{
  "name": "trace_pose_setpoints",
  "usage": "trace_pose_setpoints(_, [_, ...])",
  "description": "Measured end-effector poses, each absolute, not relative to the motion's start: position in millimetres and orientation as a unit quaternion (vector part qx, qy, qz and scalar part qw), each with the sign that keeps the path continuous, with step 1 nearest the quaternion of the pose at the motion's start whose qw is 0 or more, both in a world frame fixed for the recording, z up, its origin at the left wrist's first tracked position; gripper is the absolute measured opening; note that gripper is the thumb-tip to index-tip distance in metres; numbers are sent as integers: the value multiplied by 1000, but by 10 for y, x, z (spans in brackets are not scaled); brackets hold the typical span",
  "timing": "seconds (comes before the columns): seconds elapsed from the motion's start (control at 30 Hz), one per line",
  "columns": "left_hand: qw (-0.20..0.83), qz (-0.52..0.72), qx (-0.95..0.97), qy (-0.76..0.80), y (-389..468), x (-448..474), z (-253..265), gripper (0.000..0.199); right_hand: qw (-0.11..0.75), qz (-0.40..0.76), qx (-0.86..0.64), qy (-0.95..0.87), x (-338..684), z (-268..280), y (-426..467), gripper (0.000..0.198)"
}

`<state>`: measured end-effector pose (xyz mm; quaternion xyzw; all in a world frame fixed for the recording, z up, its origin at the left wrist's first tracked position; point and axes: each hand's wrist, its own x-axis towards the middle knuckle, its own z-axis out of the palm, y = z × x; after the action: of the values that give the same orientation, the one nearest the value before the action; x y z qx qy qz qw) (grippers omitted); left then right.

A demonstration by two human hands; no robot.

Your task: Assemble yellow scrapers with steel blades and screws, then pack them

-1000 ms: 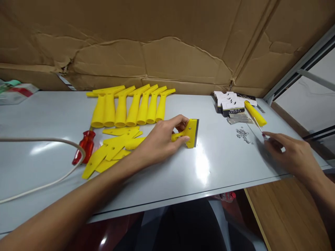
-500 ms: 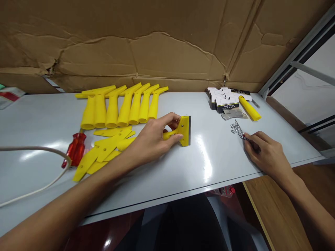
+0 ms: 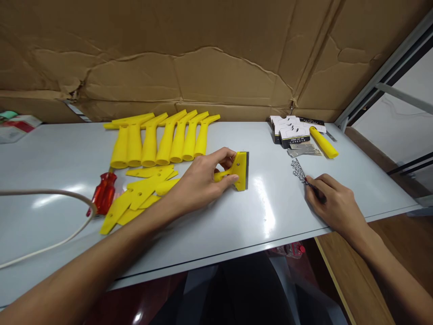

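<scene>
My left hand (image 3: 211, 178) is closed on the neck of a yellow scraper (image 3: 241, 171), whose head faces right with a dark metal blade along its edge. The scraper's handle runs back under my palm, partly hidden. In my right hand (image 3: 329, 198) is a slim screwdriver (image 3: 307, 182), its dark handle mostly covered by my fingers. The thin shaft points away from me, over a small pile of silver screws (image 3: 297, 170). Whether a screw sits on the tip is too small to tell.
Yellow scraper handles (image 3: 164, 140) stand in a row at the back left. Flat yellow plates (image 3: 140, 194) lie before them, beside a red-handled tool (image 3: 105, 192) and a white cable (image 3: 67, 194). Blades (image 3: 301, 150), printed cards (image 3: 294, 131) and a yellow tube-like piece (image 3: 323, 142) lie back right.
My right hand has moved left a little with the screwdriver, along the screw pile. The view has shifted slightly; my left hand still holds the scraper in about the same place.
</scene>
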<state>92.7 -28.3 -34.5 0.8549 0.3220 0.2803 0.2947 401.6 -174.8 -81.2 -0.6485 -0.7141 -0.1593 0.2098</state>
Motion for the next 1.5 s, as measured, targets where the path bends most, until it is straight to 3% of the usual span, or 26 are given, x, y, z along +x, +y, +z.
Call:
trace_pose_setpoints(0.33, [282, 278, 859, 326, -276, 928, -347, 21, 221, -136, -643, -720, 3898, -812, -1734, 29])
trace_pose_setpoints(0.47, [289, 276, 857, 327, -271, 930, -348, 21, 265, -146, -666, -682, 3941, -702, -1759, 27])
trace_pose_setpoints(0.6, [292, 275, 856, 327, -274, 933, -344, 22, 415, -182, -689, -566, 4169, -418, -1537, 21])
trace_pose_setpoints(0.7, [291, 271, 856, 331, -278, 934, -342, 22, 599, -77, -633, -485, 4409, -138, -1126, 18])
trace_pose_setpoints(0.8, [294, 266, 854, 338, -278, 930, -341, 23, 656, 58, -586, -471, 4578, 113, -722, 26])
trace_pose_setpoints(0.97, [296, 258, 855, 339, -271, 912, -350, 25, 658, 262, -587, -392, 4686, 164, -581, 36])
trace_pose_setpoints(1.17, [289, 264, 858, 333, -271, 917, -359, 23, 670, 375, -568, -296, 4986, -175, -770, 30])
trace_pose_setpoints(1.33, [294, 264, 857, 331, -260, 924, -364, 25, 639, 400, -591, -287, 5016, -266, -860, 36])
trace_pose_setpoints(1.5, [304, 257, 855, 333, -247, 916, -373, 26, 653, 322, -593, -345, 4874, -310, -943, 36])
